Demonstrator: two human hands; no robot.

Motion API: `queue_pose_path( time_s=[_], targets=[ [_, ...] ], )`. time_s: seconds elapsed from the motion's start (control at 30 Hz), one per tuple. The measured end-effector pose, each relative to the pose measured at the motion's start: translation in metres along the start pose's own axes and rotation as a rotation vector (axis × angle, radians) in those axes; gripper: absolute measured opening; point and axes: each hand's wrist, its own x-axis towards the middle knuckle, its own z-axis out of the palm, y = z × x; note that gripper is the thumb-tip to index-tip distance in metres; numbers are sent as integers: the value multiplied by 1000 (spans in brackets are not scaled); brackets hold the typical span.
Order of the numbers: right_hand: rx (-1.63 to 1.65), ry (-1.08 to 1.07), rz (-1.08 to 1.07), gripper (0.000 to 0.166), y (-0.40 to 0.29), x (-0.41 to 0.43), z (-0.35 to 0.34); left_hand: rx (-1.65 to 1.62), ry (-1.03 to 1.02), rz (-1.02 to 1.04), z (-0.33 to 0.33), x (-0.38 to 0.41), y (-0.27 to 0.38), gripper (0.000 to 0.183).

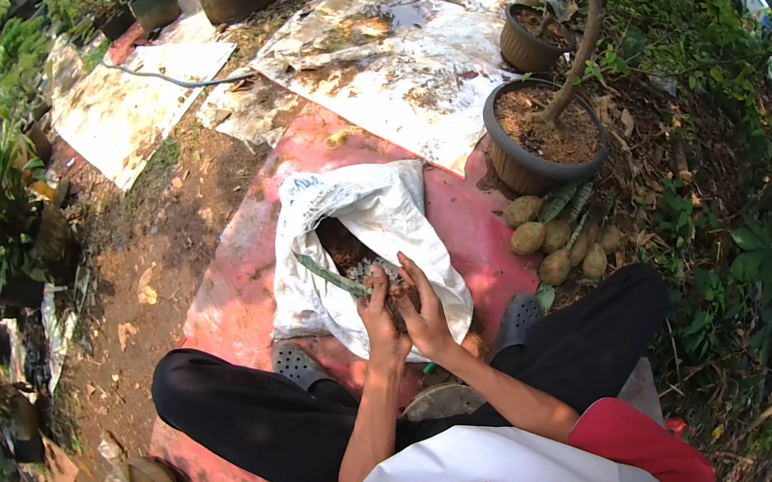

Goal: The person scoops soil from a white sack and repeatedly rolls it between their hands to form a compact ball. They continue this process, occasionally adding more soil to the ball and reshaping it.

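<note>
Both my hands meet over the mouth of a white woven sack [301, 302], which is folded open around dark, loose planting material [340, 244]. My left hand [381, 320] grips the base of a green, mottled leaf [327, 274], like a snake plant's, which points up and left. My right hand [428, 313] cups the other side, its fingers around a dark brown clump at the leaf's base. The palms and fingers hide most of that clump. Fingertips on both hands look soiled. Greyish bits [366, 268] lie in the sack just beyond my fingers.
Several oval brown fibrous bundles [528, 237], some with mottled leaves, lie at right beside a large potted tree [542, 135]. A red sheet [237, 293] lies under the sack. Whitish sheets [402, 96] and a hose [183, 83] lie farther off. Potted plants [16, 221] line the left.
</note>
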Motion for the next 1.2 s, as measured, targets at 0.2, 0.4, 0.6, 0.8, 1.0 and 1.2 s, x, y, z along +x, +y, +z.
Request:
queue_pose_path(
  time_s=[0.2,0.4,0.6,0.8,1.0,1.2],
  targets=[
    [176,32,217,69,14,7,-9,91,-18,72,2,0,-10,26],
    [522,-18,526,70,-19,8,-15,21,-82,37,9,-3,7,37],
    [207,8,339,89,1,5,-3,65,2,-19,-1,2,0,29],
    [-104,103,59,79,9,8,-8,-127,52,-114,3,5,-2,28],
    [-385,7,-138,68,-9,9,-6,-61,48,-99,-12,7,-11,27],
    [322,92,364,64,-2,12,-19,294,-24,126,17,-8,-9,36]
  ],
)
